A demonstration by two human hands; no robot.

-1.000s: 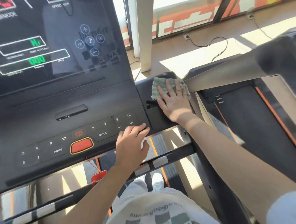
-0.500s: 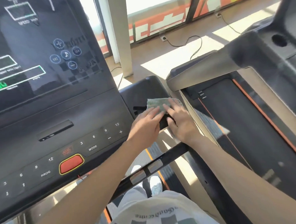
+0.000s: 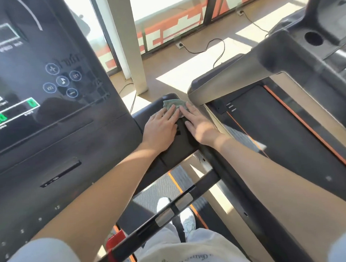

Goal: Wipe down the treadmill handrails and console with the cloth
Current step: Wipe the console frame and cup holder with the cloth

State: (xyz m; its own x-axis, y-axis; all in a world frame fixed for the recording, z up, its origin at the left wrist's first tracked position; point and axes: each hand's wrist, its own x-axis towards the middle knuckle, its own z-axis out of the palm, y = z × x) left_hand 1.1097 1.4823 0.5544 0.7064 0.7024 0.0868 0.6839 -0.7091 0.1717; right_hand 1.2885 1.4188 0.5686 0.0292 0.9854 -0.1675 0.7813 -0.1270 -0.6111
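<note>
Change: a second ago only my right hand (image 3: 201, 127) was on the cloth (image 3: 173, 104), and my left hand (image 3: 160, 124) sat at the lower edge of the console (image 3: 48, 137) by the keypad. The left hand came across half a second ago, and now both hands are on the cloth. The view has swung right too.

Cloth: bunched smaller than before. It sits at the far end of the right handrail pad (image 3: 177, 148), close to the pad's far edge, just right of the console.

Meaning: probably a two-handed press-wipe on this pad, or regathering the cloth; can't tell which. Wiping is mid-way at best. The console face and the front crossbar (image 3: 201, 186) look like they're still to do, my guess.

Pose: both forearms reach forward and converge, palms down, hands side by side and nearly touching. The wrists are low over the near part of the pad.

Fingers: left fingers (image 3: 168, 113) are straight and laid flat on the cloth's near-left part. Right fingers (image 3: 189, 110) are straight on its right part. Both are pressing only, with nothing curled round the cloth. Thumbs are tucked along the palms, and no pinch is visible.
</note>
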